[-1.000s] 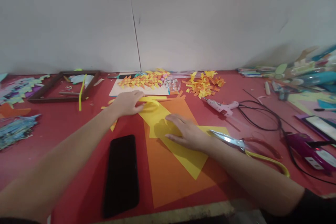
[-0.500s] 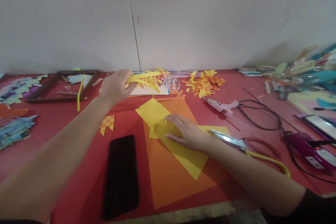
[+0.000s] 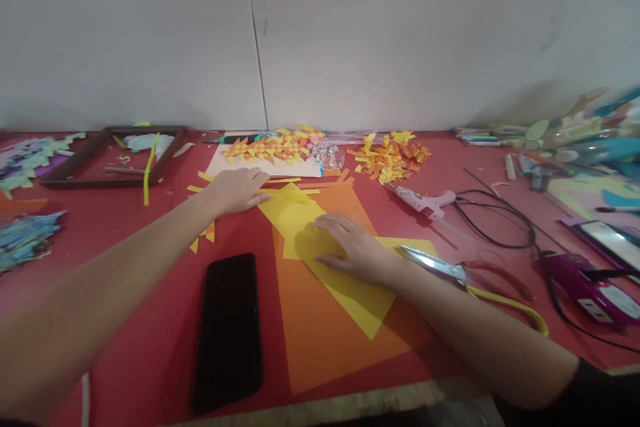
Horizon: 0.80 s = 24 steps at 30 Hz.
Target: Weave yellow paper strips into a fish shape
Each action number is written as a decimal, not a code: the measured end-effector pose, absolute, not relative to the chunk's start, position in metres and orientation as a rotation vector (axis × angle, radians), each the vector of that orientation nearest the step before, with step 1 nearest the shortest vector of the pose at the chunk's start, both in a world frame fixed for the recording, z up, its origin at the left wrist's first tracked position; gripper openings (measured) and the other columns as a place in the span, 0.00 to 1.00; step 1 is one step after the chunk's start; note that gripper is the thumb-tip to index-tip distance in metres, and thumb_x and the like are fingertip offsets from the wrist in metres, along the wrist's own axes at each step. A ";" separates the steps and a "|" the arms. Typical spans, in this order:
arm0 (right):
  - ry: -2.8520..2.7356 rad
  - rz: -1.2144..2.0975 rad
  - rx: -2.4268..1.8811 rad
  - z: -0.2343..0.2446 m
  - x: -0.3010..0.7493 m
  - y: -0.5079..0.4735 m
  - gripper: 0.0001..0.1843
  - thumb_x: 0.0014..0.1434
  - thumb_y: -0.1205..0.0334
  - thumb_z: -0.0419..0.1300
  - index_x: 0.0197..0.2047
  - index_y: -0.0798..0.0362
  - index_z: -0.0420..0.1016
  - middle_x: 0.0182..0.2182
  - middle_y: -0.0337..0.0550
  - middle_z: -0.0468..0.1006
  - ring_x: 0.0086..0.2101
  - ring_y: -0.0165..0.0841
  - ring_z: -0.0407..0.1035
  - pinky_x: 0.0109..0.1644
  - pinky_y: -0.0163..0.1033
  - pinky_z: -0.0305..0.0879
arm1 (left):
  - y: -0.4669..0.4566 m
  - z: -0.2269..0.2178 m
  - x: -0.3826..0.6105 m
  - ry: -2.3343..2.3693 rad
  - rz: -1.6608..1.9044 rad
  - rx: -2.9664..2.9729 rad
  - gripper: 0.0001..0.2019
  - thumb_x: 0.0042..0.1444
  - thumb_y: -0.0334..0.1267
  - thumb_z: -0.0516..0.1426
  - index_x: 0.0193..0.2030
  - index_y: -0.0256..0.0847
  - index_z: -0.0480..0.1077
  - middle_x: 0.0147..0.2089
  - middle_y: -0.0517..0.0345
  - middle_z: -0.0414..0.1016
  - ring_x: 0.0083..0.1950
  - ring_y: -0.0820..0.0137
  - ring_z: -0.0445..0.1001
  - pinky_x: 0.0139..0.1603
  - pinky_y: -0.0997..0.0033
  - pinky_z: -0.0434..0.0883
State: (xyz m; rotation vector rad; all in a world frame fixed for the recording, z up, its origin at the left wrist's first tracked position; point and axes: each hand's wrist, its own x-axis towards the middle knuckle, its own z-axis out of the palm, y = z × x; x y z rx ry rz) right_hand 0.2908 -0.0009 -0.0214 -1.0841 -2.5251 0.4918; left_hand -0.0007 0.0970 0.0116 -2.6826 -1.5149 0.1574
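Observation:
My left hand (image 3: 237, 190) lies palm down over several narrow yellow paper strips (image 3: 303, 191), whose ends stick out on both sides of it. Its thumb is apart from its fingers. My right hand (image 3: 353, 250) rests open on a yellow paper sheet (image 3: 357, 303), which lies slanted over a larger orange sheet (image 3: 320, 347). Near my right forearm are scissors (image 3: 440, 267) with red and yellow handles. A small woven yellow and orange paper piece (image 3: 210, 233) is partly hidden behind my left wrist.
A black phone (image 3: 227, 333) lies in front. Behind are a woven paper chain (image 3: 270, 147), a pile of folded paper pieces (image 3: 393, 157) and a pink glue gun (image 3: 423, 203) with its cord. A brown frame (image 3: 75, 183) stands at left, a magenta device (image 3: 590, 287) at right.
My left hand has come down and toward me from the back of the table, and the yellow strips it held now lie beneath it. My right hand has stayed in place.

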 end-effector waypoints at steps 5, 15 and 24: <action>-2.485 0.374 -1.197 -0.024 0.295 0.005 0.30 0.59 0.44 0.62 0.57 0.54 0.69 0.52 0.57 0.72 0.55 0.50 0.64 0.62 0.59 0.62 | 0.077 0.015 0.008 -1.727 -0.190 -2.441 0.25 0.64 0.50 0.49 0.59 0.33 0.64 0.60 0.34 0.68 0.62 0.48 0.64 0.61 0.52 0.60; -2.531 0.554 -1.066 -0.018 0.290 0.000 0.08 0.60 0.66 0.60 0.44 0.52 0.73 0.46 0.50 0.72 0.50 0.43 0.64 0.58 0.52 0.64 | -0.015 0.002 0.064 -1.795 -0.341 -3.030 0.28 0.57 0.55 0.57 0.58 0.37 0.66 0.58 0.41 0.70 0.60 0.49 0.66 0.59 0.52 0.64; -2.568 0.433 -1.123 -0.018 0.287 -0.005 0.16 0.63 0.56 0.60 0.51 0.53 0.70 0.47 0.52 0.73 0.50 0.45 0.65 0.56 0.53 0.64 | -0.011 -0.004 0.061 -1.992 -0.293 -2.984 0.18 0.55 0.54 0.59 0.40 0.40 0.67 0.42 0.48 0.72 0.45 0.53 0.71 0.44 0.55 0.68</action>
